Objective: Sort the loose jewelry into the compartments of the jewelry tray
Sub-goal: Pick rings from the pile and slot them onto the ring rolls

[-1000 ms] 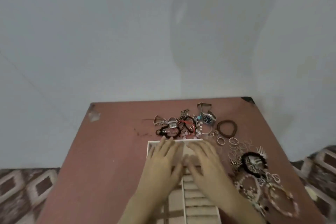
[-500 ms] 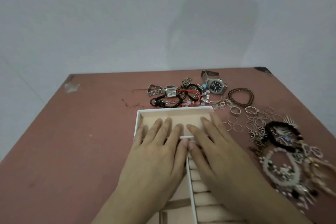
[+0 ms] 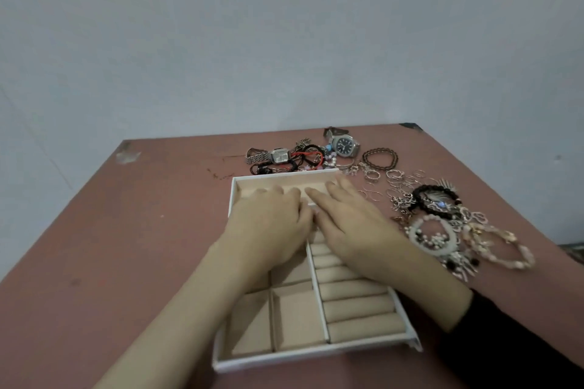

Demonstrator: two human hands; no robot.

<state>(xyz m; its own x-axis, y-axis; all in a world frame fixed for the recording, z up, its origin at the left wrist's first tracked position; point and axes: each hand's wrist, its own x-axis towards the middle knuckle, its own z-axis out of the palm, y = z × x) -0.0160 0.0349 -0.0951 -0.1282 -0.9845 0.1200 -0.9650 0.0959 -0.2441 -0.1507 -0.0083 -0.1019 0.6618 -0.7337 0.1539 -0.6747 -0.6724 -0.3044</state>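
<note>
A white jewelry tray (image 3: pixel 319 354) with beige lining lies on the reddish table; it has square compartments on the left, ring rolls on the right and a long compartment at the far end. My left hand (image 3: pixel 268 224) and my right hand (image 3: pixel 350 224) rest flat on it side by side, fingers spread, holding nothing. Loose jewelry lies beyond and right of the tray: two watches (image 3: pixel 344 145), a brown bead bracelet (image 3: pixel 379 159), several thin rings (image 3: pixel 401 178), a black bracelet (image 3: pixel 437 200) and pearl bracelets (image 3: pixel 433 237).
The reddish table (image 3: pixel 126 230) stands against a pale wall. A tangle of black and red cords (image 3: pixel 303 156) sits right behind the tray's far rim. The table's right edge runs close past the jewelry pile.
The view has tilted down and come nearer, so the whole tray shows. Both hands stay flat on the tray in the same pose.
</note>
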